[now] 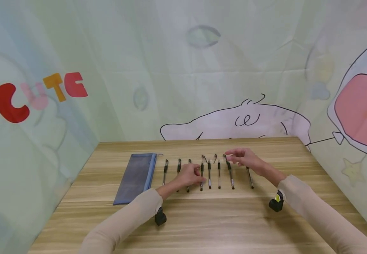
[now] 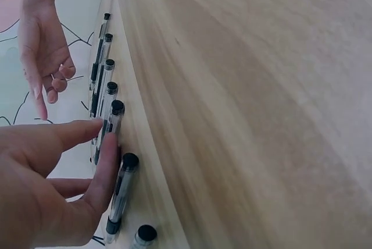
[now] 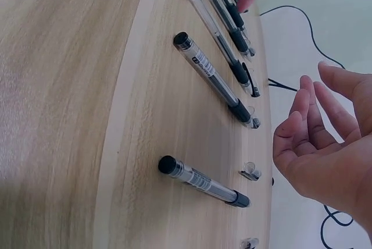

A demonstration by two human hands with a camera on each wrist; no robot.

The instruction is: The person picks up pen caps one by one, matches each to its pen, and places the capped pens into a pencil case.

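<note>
Your left hand (image 1: 188,176) is at one pen (image 1: 202,166) in the row on the table (image 1: 202,222); whether it pinches cannot be told. Your right hand (image 1: 245,157), fingers loosely bent, holds nothing above the row's far side. A blue pouch (image 1: 136,176) lies left.

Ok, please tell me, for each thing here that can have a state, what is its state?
Pouch: lying flat on the table.
Zip: open or closed, I cannot tell.
Pens: lying in a row.
Rightmost pen: uncapped.
Cap near its grip end: off, lying loose.
Left hand: at the pens, fingers bent; whether it grips one is unclear.
Right hand: fingers loosely bent, holding nothing visible.
</note>
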